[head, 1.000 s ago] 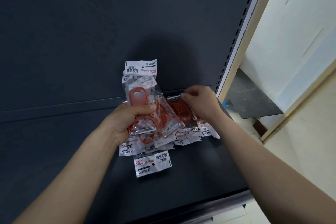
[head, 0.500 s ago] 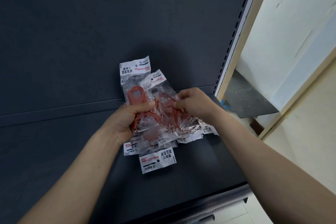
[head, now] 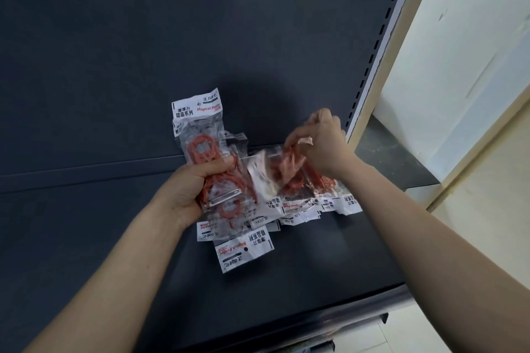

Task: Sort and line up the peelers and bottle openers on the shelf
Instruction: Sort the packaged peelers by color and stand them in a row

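Note:
Several clear plastic packets with red peelers and white printed headers lie in a heap on the dark grey shelf, near its back right. My left hand grips a bunch of these packets upright, their headers pointing both up and down. To the right, my right hand pinches one packet by its top and holds it just above the heap. I cannot tell peelers from bottle openers among the packets.
A dark back panel rises behind the shelf. A slotted upright and a beige post stand at the right. The shelf's front edge runs near the bottom. Beyond the post lies a lower dark surface.
My right hand has risen up and to the right, lifting one packet off the heap. My left hand keeps its grip on the bunch. The camera tilted a little.

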